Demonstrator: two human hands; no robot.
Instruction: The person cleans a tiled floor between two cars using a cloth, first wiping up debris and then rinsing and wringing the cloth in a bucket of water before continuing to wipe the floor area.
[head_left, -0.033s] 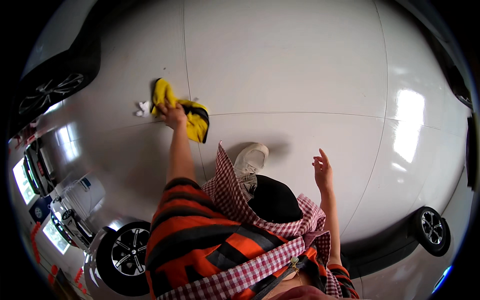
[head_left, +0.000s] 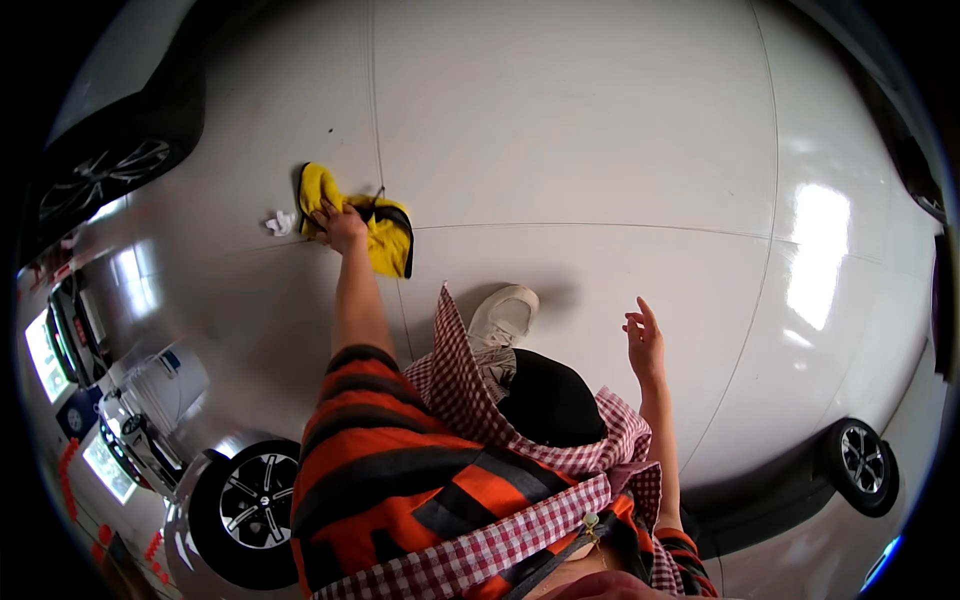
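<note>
On the glossy pale floor, a yellow cloth [head_left: 388, 246] with dark edging lies partly bunched and partly spread. My left hand [head_left: 345, 230] presses down on it, fingers closed over its left portion. Just left of the cloth is a small crumpled white piece [head_left: 280, 223], perhaps tissue or paper. My right hand [head_left: 646, 345] hangs over the floor at the right, holding nothing, its index finger stretched out and the others loosely bent.
My white shoe [head_left: 502, 315] stands between my hands. Car wheels show at the upper left [head_left: 110, 185], the lower left [head_left: 260, 500] and the lower right [head_left: 862, 455]. A whitish bucket-like container [head_left: 180, 380] sits at the left. Thin joint lines cross the floor [head_left: 560, 130].
My left hand and the yellow cloth have shifted slightly left. The white piece also sits a little further left. My right hand has hardly moved.
</note>
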